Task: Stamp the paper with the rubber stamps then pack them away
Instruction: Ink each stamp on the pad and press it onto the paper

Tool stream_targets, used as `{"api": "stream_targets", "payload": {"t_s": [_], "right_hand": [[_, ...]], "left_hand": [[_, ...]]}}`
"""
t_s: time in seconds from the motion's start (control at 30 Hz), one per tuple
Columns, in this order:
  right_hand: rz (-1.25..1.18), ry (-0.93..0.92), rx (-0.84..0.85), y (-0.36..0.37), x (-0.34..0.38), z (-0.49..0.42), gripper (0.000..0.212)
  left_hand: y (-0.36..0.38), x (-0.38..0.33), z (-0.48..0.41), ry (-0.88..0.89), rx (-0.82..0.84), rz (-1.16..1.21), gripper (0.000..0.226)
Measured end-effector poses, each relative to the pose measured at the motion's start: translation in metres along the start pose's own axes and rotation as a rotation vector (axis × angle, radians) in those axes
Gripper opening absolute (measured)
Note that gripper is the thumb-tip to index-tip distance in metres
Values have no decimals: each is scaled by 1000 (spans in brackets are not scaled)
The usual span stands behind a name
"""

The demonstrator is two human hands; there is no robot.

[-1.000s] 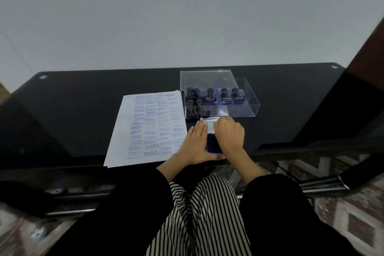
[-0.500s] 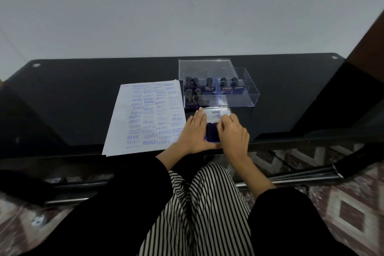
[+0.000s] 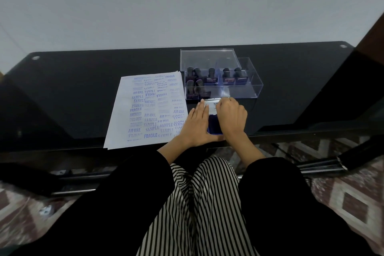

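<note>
Rubber stamps (image 3: 209, 81) stand upright in a clear plastic box (image 3: 256, 81) at the back of the black glass table (image 3: 72, 93). Two are in the right compartment and more are in the left, where the dark handles overlap and are hard to count. A second clear piece (image 3: 207, 57) sits behind the box; I cannot tell whether it is the lid. The paper (image 3: 124, 127) lies just left of the box, covered in blue prints: SAMPLE, AIR MAIL, FRAGILE, AMENDED, and others too smudged to read.

Just in front of the box, the ink pad (image 3: 212, 123) sits between the two hands, and only a blue strip and part of its white-labelled lid show. The left hand (image 3: 195, 129) lies flat against the pad's left side, fingers straight, thumb along its near edge, its heel covering the paper's corner. The right hand (image 3: 232, 116) curls over the lid; its fingertips are hidden. Black sleeves and striped trousers fill the foreground.
</note>
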State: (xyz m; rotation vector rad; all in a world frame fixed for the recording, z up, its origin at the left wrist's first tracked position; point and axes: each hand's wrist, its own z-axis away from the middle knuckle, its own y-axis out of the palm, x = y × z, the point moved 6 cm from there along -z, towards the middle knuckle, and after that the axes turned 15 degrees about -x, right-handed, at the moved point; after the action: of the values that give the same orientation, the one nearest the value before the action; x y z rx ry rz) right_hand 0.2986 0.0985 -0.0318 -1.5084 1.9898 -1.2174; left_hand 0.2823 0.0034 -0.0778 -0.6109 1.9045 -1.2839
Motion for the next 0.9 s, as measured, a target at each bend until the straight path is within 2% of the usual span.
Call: {"api": "stream_targets", "payload": {"t_s": [0.57, 0.9], "right_hand": [[-148, 63, -89, -17, -11, 25, 24], [-101, 55, -59, -14, -9, 20, 25]], "left_hand": [[1, 1, 0, -10, 3, -13, 115], [0, 0, -1, -6, 0, -12, 116]]}}
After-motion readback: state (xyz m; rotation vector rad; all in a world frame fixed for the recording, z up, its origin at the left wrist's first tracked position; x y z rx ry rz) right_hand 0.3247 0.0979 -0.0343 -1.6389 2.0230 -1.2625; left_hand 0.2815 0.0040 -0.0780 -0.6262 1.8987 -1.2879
